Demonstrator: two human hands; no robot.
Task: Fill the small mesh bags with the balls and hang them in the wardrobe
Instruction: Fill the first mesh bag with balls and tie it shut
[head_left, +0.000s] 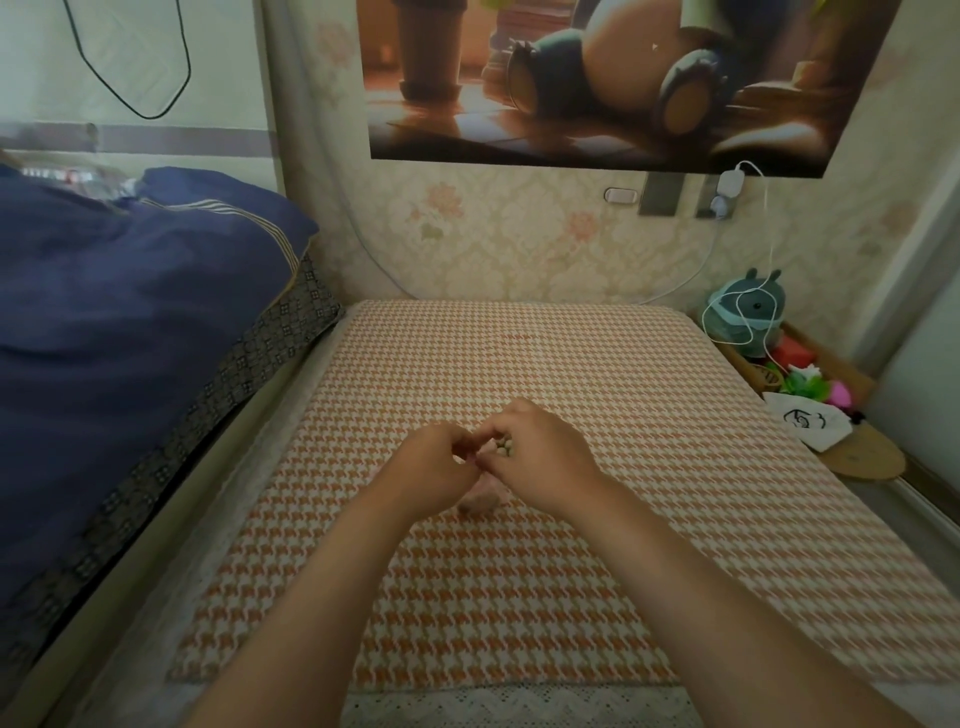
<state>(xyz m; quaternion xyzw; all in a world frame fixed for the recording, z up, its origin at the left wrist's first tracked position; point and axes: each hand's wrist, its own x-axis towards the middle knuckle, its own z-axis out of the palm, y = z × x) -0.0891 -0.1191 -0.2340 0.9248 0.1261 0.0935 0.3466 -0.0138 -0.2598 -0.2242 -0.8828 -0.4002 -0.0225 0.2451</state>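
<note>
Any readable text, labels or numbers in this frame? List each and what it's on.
None readable.
White bag: a black drawn figure, no letters.
Poster: cartoon picture only, no words visible.
Clutter behind the blue bedding: red and white marks, too blurred to read.

A wide houndstooth-covered surface (519, 571) filled the centre and lower frame, bare all around the two hands meeting mid-frame, so passage was free on every side. A dark blue bedding pile (130, 322) walled the left edge. At the right edge, a plush toy (748, 312), dangling white cable (769, 260) and small clutter (810, 395) crowded a narrow ledge.
</note>
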